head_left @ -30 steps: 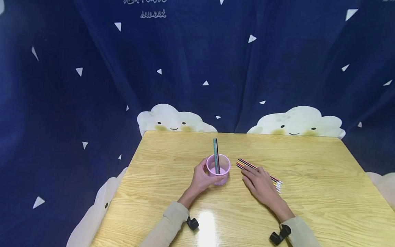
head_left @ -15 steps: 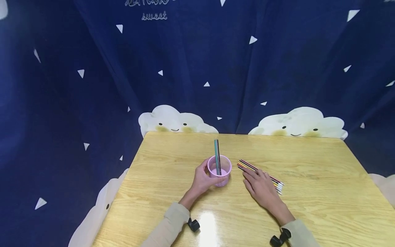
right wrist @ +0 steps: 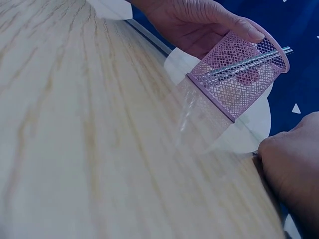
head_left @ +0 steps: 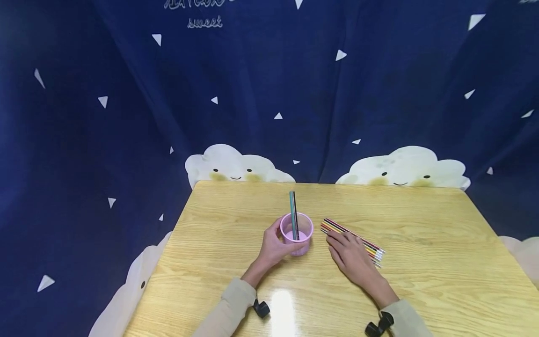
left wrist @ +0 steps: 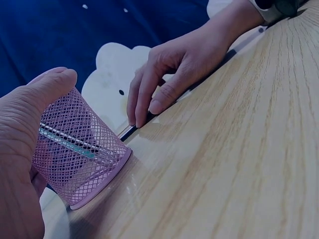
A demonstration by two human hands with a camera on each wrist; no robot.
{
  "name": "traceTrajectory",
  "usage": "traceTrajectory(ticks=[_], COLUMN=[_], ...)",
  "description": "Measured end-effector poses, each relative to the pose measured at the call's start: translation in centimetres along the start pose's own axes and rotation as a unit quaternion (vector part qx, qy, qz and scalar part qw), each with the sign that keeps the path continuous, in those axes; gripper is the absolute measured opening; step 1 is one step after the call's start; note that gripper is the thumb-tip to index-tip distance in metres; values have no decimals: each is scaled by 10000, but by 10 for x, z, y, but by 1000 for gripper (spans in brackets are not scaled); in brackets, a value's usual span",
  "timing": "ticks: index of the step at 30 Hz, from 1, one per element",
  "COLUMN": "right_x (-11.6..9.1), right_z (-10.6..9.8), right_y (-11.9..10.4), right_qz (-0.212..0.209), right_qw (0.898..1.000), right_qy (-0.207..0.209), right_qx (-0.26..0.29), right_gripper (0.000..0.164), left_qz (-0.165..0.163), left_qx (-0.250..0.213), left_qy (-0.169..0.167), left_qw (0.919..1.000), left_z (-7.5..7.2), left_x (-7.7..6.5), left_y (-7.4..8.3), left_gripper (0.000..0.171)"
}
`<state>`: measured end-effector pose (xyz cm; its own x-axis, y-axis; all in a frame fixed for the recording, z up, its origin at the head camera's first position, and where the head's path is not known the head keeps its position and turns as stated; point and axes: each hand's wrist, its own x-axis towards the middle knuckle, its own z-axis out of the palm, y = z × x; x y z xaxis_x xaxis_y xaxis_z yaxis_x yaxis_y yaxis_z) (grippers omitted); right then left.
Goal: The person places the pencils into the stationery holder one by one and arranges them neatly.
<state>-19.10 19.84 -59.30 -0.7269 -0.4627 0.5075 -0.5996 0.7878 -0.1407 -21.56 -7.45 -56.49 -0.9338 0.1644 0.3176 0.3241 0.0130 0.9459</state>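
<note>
A pink mesh pen holder (head_left: 304, 228) stands on the table, with my left hand (head_left: 271, 247) wrapped around its side, thumb across the near face. Inside it lean a teal pencil and a dark pencil (head_left: 293, 208), their ends rising above the rim. To its right, several striped pencils (head_left: 335, 225) lie side by side in a slanting row, red, black and yellow among them, pale ends toward me. My right hand (head_left: 353, 256) rests over the row, its bent fingers touching the near-side pencils. In the left wrist view, its thumb and fingertips reach down to a dark pencil (left wrist: 128, 132).
The wooden table (head_left: 236, 210) extends around both hands, its far edge against a dark blue curtain (head_left: 252, 70) printed with clouds and triangles. Black wrist cameras (head_left: 261, 309) sit on both sleeves.
My right fingers have shifted slightly toward the near side of the pencil row, and the pencils now lie more spread out. My left hand stays on the pen holder.
</note>
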Motion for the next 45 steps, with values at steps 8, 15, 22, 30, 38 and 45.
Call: traceTrajectory(ticks=[8, 15, 22, 30, 38, 45], right_x=[-1, 1, -2, -4, 2, 2], right_z=[3, 4, 7, 7, 0, -9], right_y=[-1, -6, -11, -17, -12, -14], right_qz=[-40, -37, -145, 19, -13, 121], right_qw=[9989, 9991, 9973, 9978, 9980, 9995], right_qy=[98, 354, 706, 620, 518, 294], right_qx=[453, 236, -115, -235, -354, -41], right_gripper=[31, 24, 18, 16, 17, 26], left_qz=[-37, 31, -82, -215, -153, -170], left_qx=[85, 89, 48, 12, 212, 365], left_qy=[-25, 20, -37, 1, -95, -152], left_qw=[10000, 10000, 9999, 9998, 9996, 9991], left_z=[1, 0, 1, 0, -2, -2], left_x=[-2, -5, -7, -13, -2, -5], left_y=[13, 35, 31, 35, 1, 4], left_gripper=[85, 81, 82, 83, 86, 85])
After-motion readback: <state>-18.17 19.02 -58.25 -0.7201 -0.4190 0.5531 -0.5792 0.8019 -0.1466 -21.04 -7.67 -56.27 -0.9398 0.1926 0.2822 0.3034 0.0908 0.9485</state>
